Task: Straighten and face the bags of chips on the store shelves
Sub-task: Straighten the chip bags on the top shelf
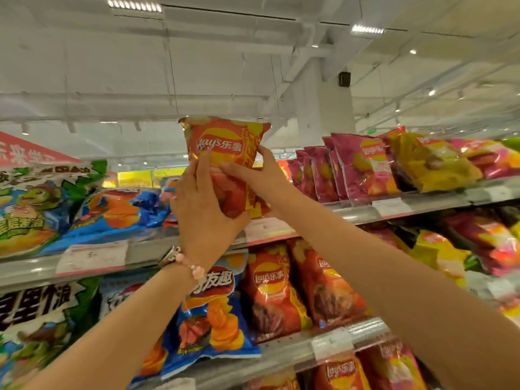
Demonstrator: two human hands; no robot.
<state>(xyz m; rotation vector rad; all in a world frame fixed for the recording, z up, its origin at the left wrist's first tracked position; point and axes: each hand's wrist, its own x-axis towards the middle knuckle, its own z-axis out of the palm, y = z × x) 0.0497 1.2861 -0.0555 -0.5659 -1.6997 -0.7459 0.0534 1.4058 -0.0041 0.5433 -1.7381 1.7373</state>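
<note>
head view: top shelf (pixel 351 213) edge under white ceiling (pixel 225 66).

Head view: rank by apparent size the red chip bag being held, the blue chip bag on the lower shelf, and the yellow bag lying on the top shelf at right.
1. blue chip bag
2. red chip bag, partly covered by both hands
3. yellow bag

The red and yellow bags look close; distance and wide-angle distortion make their order unsure.

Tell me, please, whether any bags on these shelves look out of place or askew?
Yes. On the top shelf, a yellow chip bag lies flat and tilted across the upright magenta Lay's bags. To the left, the blue chip bags have slumped. The red Lay's bag is upright, held by both hands.
</note>
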